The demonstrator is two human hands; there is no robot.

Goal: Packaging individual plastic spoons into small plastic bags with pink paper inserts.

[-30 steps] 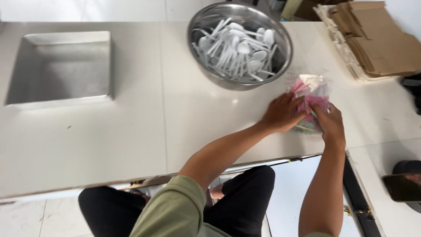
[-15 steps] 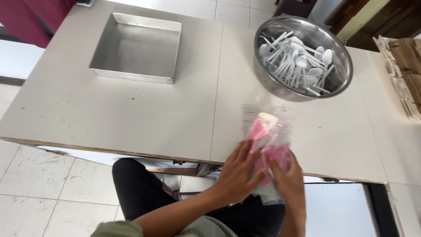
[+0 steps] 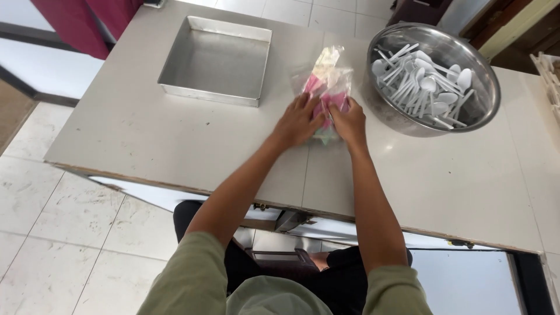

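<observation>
A clear plastic bag [image 3: 328, 81] with pink and pale contents lies on the white table [image 3: 134, 134], between a metal tray and a steel bowl. My left hand [image 3: 298, 121] grips the bag's near left side. My right hand [image 3: 348, 121] grips its near right side. Both hands rest on the tabletop with the bag stretched away from me. The near end of the bag is hidden under my fingers.
A square, shallow metal tray [image 3: 217, 59] sits at the far left. A round steel bowl [image 3: 489, 108] holding several white plastic spoons [image 3: 423, 81] stands at the right. Stacked cardboard [image 3: 548, 67] shows at the right edge. The table's near edge is below my forearms.
My view has swung, so the bowl and tray sit differently in the frame. Both hands kept hold of the bag and brought it from the table's near edge to between tray and bowl.
</observation>
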